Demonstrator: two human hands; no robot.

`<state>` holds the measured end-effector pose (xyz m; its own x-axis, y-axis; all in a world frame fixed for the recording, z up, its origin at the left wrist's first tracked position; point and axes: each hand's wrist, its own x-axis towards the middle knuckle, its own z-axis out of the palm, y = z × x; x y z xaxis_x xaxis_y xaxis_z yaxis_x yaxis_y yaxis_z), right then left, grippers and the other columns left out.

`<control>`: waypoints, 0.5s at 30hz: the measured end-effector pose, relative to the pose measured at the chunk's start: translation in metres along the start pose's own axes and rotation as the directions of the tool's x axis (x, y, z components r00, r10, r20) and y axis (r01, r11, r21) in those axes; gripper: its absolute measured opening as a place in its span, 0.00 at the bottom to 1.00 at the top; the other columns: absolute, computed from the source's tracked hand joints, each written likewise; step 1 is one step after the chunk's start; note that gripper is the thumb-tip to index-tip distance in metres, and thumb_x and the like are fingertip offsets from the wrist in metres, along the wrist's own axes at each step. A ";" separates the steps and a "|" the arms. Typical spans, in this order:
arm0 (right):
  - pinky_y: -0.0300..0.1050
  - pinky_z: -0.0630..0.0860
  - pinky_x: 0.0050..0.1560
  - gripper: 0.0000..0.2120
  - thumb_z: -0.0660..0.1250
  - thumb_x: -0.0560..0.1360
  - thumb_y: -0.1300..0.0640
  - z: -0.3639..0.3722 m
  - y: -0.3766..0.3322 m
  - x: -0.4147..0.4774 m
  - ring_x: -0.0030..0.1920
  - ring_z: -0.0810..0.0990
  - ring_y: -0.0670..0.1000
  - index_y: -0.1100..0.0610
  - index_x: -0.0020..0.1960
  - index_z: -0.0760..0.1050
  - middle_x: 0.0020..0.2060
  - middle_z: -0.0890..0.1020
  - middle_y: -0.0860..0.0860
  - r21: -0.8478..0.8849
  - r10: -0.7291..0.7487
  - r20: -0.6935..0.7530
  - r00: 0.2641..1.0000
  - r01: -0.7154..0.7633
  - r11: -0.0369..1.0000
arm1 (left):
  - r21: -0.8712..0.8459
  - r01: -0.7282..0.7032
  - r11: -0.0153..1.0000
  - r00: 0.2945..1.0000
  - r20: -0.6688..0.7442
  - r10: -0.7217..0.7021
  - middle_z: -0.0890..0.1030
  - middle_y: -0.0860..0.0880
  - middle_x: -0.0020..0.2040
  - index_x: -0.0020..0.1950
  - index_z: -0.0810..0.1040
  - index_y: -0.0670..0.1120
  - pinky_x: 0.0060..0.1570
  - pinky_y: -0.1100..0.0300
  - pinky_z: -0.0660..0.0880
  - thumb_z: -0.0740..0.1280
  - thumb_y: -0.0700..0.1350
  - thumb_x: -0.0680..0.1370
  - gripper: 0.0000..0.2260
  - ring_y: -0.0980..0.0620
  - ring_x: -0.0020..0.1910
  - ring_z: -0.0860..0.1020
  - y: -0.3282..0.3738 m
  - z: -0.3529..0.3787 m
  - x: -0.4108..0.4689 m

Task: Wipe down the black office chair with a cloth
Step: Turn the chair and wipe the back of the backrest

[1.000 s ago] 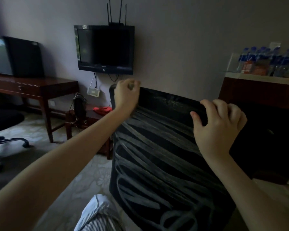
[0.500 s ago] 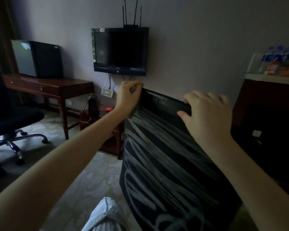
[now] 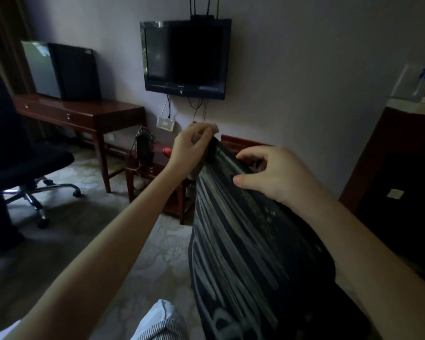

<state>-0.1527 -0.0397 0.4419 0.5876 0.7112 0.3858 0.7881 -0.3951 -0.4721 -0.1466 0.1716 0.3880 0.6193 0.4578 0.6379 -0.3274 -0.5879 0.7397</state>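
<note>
The black office chair's backrest [image 3: 243, 241] fills the lower middle of the view, its near face covered in pale wet wipe streaks. My left hand [image 3: 190, 148] is at the backrest's top left corner and pinches a small pale cloth [image 3: 212, 127] against the edge. Most of the cloth is hidden in the fingers. My right hand [image 3: 272, 175] grips the top edge a little to the right, fingers curled over the far side and thumb on the near face.
A second black swivel chair [image 3: 22, 163] stands at the left by a wooden desk [image 3: 84, 114]. A wall TV [image 3: 184, 57] hangs ahead, above a low wooden stool [image 3: 157, 168] holding a dark bag. A dark cabinet [image 3: 402, 168] is at the right.
The backrest has swung so its face looks narrower and turned away to the right. My right hand now sits closer to my left along the top edge. My left hand stays at the corner.
</note>
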 end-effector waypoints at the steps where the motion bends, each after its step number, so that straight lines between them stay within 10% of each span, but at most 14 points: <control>1: 0.32 0.65 0.34 0.14 0.72 0.70 0.55 0.002 0.001 0.001 0.34 0.71 0.38 0.48 0.56 0.78 0.34 0.72 0.36 0.005 0.000 -0.028 1.000 0.000 1.000 | 0.000 -0.027 1.000 1.000 0.005 0.027 0.79 0.48 0.55 0.56 0.79 0.44 0.52 0.71 0.72 0.61 0.41 0.80 0.09 0.58 0.54 0.76 0.001 0.001 -0.003; 10: 0.28 0.68 0.45 0.21 0.72 0.71 0.54 0.008 -0.003 -0.005 0.43 0.72 0.35 0.48 0.63 0.75 0.45 0.72 0.35 0.089 0.069 -0.036 0.997 -0.066 0.994 | -0.006 -0.222 0.975 0.972 0.074 0.222 0.76 0.47 0.58 0.58 0.78 0.43 0.60 0.66 0.70 0.62 0.43 0.77 0.12 0.62 0.59 0.73 0.026 0.001 -0.056; 15: 0.23 0.68 0.35 0.11 0.67 0.75 0.52 0.002 -0.003 -0.020 0.36 0.74 0.32 0.42 0.57 0.75 0.39 0.72 0.32 0.095 0.094 0.017 0.995 -0.095 0.991 | 0.032 -0.173 0.984 0.985 0.011 0.172 0.73 0.47 0.56 0.58 0.77 0.39 0.53 0.77 0.68 0.62 0.37 0.78 0.10 0.73 0.52 0.71 0.021 0.003 -0.038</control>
<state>-0.1668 -0.0514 0.4343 0.6558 0.6809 0.3261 0.7075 -0.4036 -0.5801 -0.1752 0.1396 0.3788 0.5614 0.3421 0.7535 -0.4064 -0.6792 0.6112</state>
